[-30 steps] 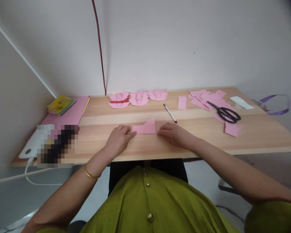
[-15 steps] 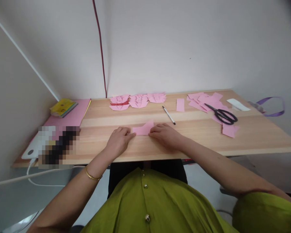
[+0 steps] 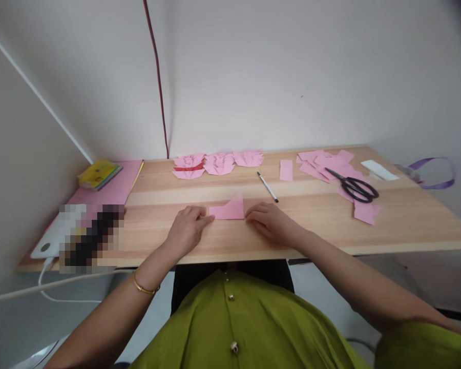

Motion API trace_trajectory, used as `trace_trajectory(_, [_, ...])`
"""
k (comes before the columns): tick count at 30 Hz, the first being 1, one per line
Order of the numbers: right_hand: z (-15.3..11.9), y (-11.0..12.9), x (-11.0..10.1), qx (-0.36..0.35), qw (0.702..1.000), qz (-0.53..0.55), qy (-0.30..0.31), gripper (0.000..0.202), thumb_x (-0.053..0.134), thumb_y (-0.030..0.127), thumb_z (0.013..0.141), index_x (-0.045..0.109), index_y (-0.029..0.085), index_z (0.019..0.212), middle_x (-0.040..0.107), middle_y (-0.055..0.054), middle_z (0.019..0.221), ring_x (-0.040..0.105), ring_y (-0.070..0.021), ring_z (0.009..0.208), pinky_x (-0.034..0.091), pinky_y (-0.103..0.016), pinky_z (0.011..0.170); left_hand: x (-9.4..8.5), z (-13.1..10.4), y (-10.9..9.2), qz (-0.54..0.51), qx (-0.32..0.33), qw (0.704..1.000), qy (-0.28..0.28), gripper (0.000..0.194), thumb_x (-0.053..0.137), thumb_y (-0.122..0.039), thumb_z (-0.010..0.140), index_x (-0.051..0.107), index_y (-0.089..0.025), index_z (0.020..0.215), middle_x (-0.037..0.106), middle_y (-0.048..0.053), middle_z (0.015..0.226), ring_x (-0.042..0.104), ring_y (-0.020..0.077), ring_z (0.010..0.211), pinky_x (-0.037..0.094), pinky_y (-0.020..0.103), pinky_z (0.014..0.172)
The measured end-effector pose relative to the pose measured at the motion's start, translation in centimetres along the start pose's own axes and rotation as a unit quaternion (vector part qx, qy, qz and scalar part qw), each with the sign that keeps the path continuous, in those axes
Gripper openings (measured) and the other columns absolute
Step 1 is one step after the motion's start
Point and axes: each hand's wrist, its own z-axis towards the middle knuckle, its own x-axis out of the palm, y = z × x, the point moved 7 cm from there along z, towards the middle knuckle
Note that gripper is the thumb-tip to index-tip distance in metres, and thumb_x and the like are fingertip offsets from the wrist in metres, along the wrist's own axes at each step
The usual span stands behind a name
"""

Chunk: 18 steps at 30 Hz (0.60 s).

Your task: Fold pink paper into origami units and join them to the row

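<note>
Left hand [image 3: 186,230]: the fingers were curled close together, with the thumb tip at the lower left corner of the cut pink paper; whether they gripped it, I could not tell.
Right hand [image 3: 272,223]: the fingers were bent and bunched at the paper's right edge; their hold could not be told.
Cut pink paper [image 3: 230,210]: it lay between the hands, low on the left and taller on the right.
Pen [image 3: 268,187]: it lay slanted beyond the right hand.
Pink slip [image 3: 286,170]: it lay flat to the right of the pen.
Folded pink shapes [image 3: 218,163]: they sat in a row near the wall.
Black scissors [image 3: 355,188]: they rested on loose pink pieces [image 3: 338,161].
White strip [image 3: 380,170]: it lay right of those pieces.
Yellow packet [image 3: 99,173]: it sat on the pink sheet [image 3: 117,187], at the left of the wooden counter [image 3: 315,210].
</note>
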Motion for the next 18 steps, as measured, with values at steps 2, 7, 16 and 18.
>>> trace_trajectory(2, [0.6,0.2,0.1,0.012,1.000,-0.024,0.009,0.025,0.043,0.017,0.090,0.063,0.019,0.104,0.066,-0.009,0.100,0.057,-0.0209,0.095,0.039,-0.037,0.087,0.0,0.0,0.0,-0.004,-0.003,1.000,0.000,0.039,0.042,-0.013,0.086,0.065,-0.029,0.113,0.059,0.007,0.103,0.047,0.0210,0.089,0.039,0.036,0.076])
trace_trajectory(7, [1.3,0.7,0.6,0.010,0.997,-0.076,0.021,0.027,0.044,0.018,0.090,0.064,0.023,0.108,0.063,-0.008,0.098,0.054,-0.0207,0.092,0.037,-0.036,0.085,-0.3,-0.1,0.0,-0.014,-0.007,1.000,-0.014,0.040,0.041,-0.011,0.086,0.065,-0.030,0.111,0.059,0.007,0.103,0.048,0.0203,0.090,0.040,0.036,0.076])
trace_trajectory(16, [-0.5,0.1,-0.2,0.017,0.999,-0.041,-0.012,0.025,0.044,0.018,0.090,0.066,0.020,0.099,0.063,-0.009,0.098,0.054,-0.0205,0.092,0.040,-0.036,0.083,-0.1,-0.2,0.2,-0.023,0.012,0.999,-0.045,0.040,0.042,-0.010,0.085,0.065,-0.031,0.110,0.059,0.006,0.100,0.049,0.0195,0.088,0.040,0.035,0.075])
trace_trajectory(18, [-0.6,0.2,-0.3,0.019,0.999,-0.030,-0.020,0.025,0.042,0.019,0.091,0.066,0.019,0.100,0.063,-0.010,0.100,0.054,-0.0213,0.093,0.041,-0.037,0.083,-0.2,-0.1,0.2,-0.030,0.011,0.999,-0.041,0.039,0.042,-0.010,0.086,0.065,-0.030,0.110,0.059,0.006,0.099,0.050,0.0192,0.088,0.040,0.035,0.075])
